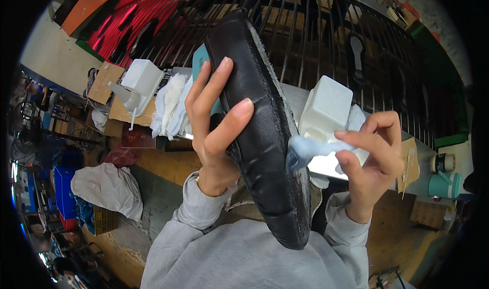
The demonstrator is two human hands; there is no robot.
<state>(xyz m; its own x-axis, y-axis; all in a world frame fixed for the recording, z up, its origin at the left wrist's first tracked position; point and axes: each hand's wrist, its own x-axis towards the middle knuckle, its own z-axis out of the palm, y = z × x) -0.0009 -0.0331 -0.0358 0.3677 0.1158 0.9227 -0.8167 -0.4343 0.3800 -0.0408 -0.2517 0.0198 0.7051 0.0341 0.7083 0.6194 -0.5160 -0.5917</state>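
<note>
A black leather shoe upper point(254, 121) stands on a slant in front of my chest, its rough greyish lower edge turned to the right. My left hand point(216, 136) grips it from the left, with the fingers spread along its side. Between thumb and fingertips, my right hand point(374, 159) pinches a wad of pale blue cloth point(318, 149). One end of the cloth touches the shoe's rough edge or sits very close to it; I cannot tell which. Just behind the cloth is a white plastic container point(328, 103) with an opening in its side.
A rack of metal bars point(290, 39) runs behind the shoe, with a dark shoe sole point(356, 60) on it. To the left are another white container point(140, 80) and folded white rags point(172, 105). A turquoise mug point(444, 185) stands at right. A white sack point(109, 187) lies lower left.
</note>
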